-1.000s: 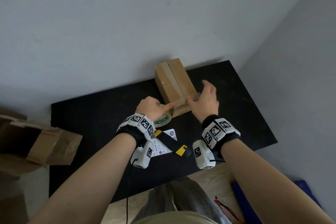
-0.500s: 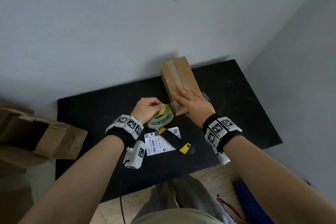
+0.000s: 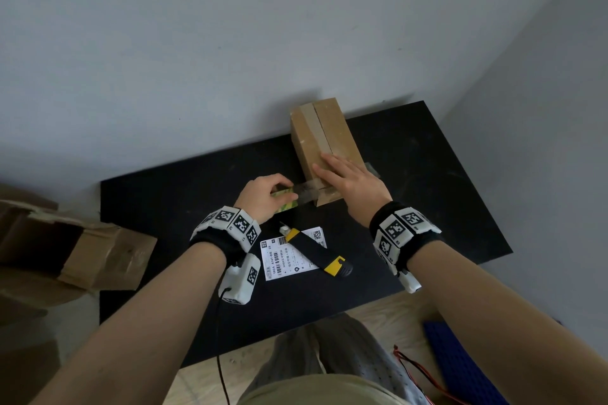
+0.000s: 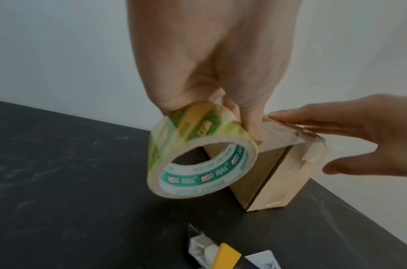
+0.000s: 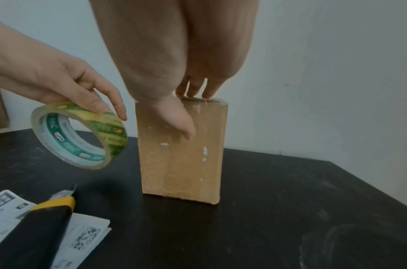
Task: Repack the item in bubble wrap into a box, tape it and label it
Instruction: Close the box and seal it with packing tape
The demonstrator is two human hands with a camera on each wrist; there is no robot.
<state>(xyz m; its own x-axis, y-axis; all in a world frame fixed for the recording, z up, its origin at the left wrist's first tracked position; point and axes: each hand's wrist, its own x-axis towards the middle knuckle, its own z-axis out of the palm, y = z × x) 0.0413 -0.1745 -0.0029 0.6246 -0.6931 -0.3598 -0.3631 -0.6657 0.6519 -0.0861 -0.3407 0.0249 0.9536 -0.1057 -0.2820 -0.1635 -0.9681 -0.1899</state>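
left hand [image 3: 263, 196] grips tape roll [image 4: 197, 151]; right hand [image 3: 352, 182] flat, pressing box [image 3: 324, 138] mid-frame. box light, tippy: hold its top.

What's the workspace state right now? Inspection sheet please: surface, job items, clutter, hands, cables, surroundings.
Surface: black table, scuffed.
Job's things: box closed, lying on table; tape roll with a strip stretched to the box; label loose on table.
Clutter: utility knife lying across the label.
Grippers: left hand holds the roll off the table; right hand flat on box top, pressing tape.
Cables: black lead from left wrist unit; red wires on floor.
Surroundings: open carton left; plain wall.
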